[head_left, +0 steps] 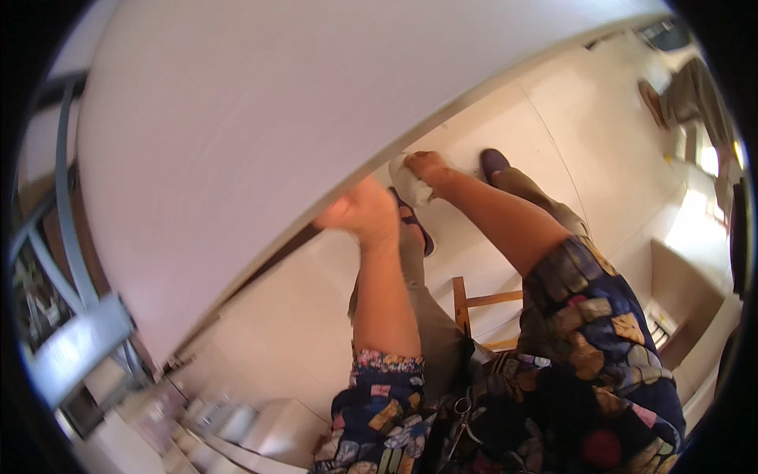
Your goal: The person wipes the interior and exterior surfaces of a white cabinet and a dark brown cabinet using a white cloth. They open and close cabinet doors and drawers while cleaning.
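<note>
My right hand [427,168] grips a crumpled off-white cloth [411,185]. Both hang beside the edge of a large pale tabletop [284,130], above the floor. Close to that same edge is my left hand [366,208], palm side partly turned up and blurred by motion. Its fingertips meet the table's rim in this view, so their grip is not plain. Whether they touch the rim cannot be told either. Below the hands, dark shoes [492,163] rest on the floor.
Scissors [463,406] hang at my front. A wooden stool frame [461,305] stands between my legs. Another person's leg [690,98] and shoe appear at upper right. Blue-grey metal framework [74,207] stands left of the table. Blurred boxes [284,423] sit at lower left.
</note>
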